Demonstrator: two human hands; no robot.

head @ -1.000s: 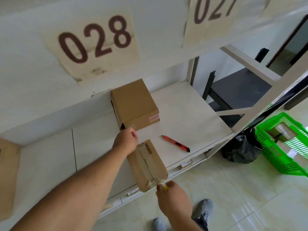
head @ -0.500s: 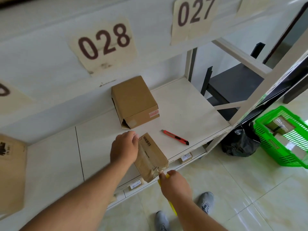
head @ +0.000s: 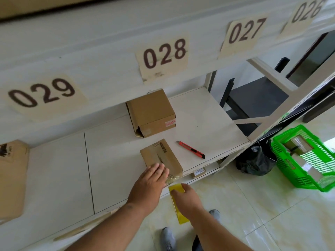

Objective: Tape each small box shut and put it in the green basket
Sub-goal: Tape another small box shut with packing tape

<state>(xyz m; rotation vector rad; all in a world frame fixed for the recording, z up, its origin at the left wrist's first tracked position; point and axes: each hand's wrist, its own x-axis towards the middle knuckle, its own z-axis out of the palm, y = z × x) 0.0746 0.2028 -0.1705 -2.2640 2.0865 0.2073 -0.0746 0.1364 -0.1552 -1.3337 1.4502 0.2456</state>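
A small brown box (head: 159, 154) with a barcode lies flat on the white shelf (head: 112, 160) near its front edge. My left hand (head: 150, 182) presses flat on the box's near end with straight fingers. My right hand (head: 186, 198) grips a yellow tape roll (head: 176, 189) just below the shelf edge, close to the box's near corner. A bigger brown box (head: 152, 113) stands behind, one side flap ajar. The green basket (head: 308, 174) sits on the floor at the right with taped boxes (head: 297, 144) inside.
A red utility knife (head: 191, 149) lies on the shelf right of the small box. A black bag (head: 255, 160) sits between shelf and basket. Flat cardboard (head: 10, 178) leans at far left. Number signs hang above. My shoes (head: 168, 238) are on the tiled floor.
The small box went from tilted off the shelf edge to lying flat. My left hand moved from its far end onto its near end, fingers now flat. The view shifted left.
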